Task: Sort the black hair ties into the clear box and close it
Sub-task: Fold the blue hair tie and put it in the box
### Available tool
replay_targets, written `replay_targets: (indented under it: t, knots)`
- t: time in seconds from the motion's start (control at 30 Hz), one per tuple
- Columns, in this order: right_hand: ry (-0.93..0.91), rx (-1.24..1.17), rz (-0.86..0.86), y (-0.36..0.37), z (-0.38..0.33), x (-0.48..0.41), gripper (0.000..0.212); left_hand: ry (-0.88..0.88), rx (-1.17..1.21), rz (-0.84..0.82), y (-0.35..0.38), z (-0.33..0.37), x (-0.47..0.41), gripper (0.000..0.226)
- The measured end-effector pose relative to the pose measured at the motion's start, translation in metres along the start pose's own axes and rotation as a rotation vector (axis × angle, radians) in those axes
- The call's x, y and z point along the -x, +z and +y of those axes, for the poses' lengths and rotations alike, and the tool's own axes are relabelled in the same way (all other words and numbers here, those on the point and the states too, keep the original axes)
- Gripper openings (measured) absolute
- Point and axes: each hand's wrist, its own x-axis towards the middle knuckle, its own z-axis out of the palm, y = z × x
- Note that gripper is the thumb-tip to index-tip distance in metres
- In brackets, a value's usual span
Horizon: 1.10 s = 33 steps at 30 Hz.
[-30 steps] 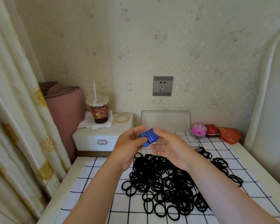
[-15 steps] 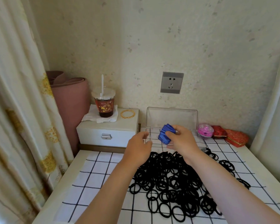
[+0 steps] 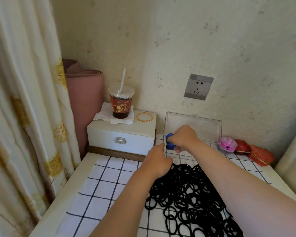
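1. We see the right hand [image 3: 184, 138] curled around a blue bundle [image 3: 169, 142], holding it at the left end of the clear box [image 3: 191, 146], just over the near rim.
2. The box's lid [image 3: 193, 127] stands open, leaning back toward the wall.
3. The left hand [image 3: 158, 162] hovers knuckles-up beside the box's front left corner; we cannot tell whether its fingers grip anything.
4. The black hair ties [image 3: 191, 197] lie in a loose heap on the checked cloth [image 3: 109, 178] covering the desk [image 3: 79, 175], in front of the box and under both forearms.
5. On the white drawer chest [image 3: 121, 137] to the left stand an iced drink cup [image 3: 121, 103] on a napkin and a gold bangle [image 3: 144, 117].
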Motion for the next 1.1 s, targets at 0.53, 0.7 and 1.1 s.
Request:
replay_targets:
  t: [0.53, 0.7, 1.1]
  knots:
    - [-0.045, -0.04, -0.043, -0.001, -0.005, 0.012, 0.012, 0.076, -0.02, -0.009, -0.003, -0.008, -0.001, 0.036]
    - [-0.424, 0.216, 0.061, 0.004, 0.033, 0.026, 0.029, 0.087, -0.052, -0.023, -0.004, -0.007, -0.002, 0.033]
    - [-0.737, 0.742, 0.05, 0.01, 0.04, 0.034, 0.055, 0.099, -0.004, -0.044, -0.009, -0.011, -0.003, 0.027]
